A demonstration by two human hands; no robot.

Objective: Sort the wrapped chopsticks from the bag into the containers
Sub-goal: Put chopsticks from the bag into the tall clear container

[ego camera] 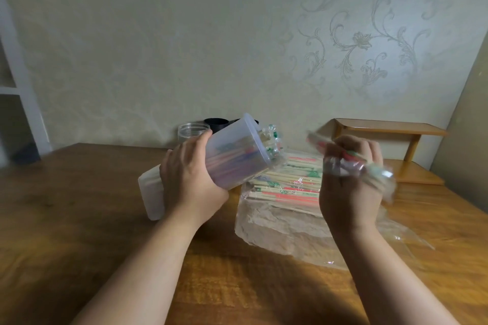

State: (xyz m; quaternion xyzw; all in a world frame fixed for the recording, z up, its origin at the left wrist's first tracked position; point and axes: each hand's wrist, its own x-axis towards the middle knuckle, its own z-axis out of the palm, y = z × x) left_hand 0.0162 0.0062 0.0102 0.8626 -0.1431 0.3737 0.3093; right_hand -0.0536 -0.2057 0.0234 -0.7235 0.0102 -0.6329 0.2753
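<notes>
My left hand point(190, 177) grips the tub point(237, 150), tipped sideways over mid-worktop point(79, 219). Packets point(272, 140) already poke out its mouth, so I reckon they could slide out. Right hand point(351, 179) clutches a blurry bunch of wrapped chopsticks point(356, 163) above the bag point(280, 224); loose wrappers might snag the rim.

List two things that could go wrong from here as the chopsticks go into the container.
The container in the left hand is tilted with wrapped chopsticks poking past its rim, so they may slide out. The right hand holds a bundle in clear wrap; some may slip onto the bag.
</notes>
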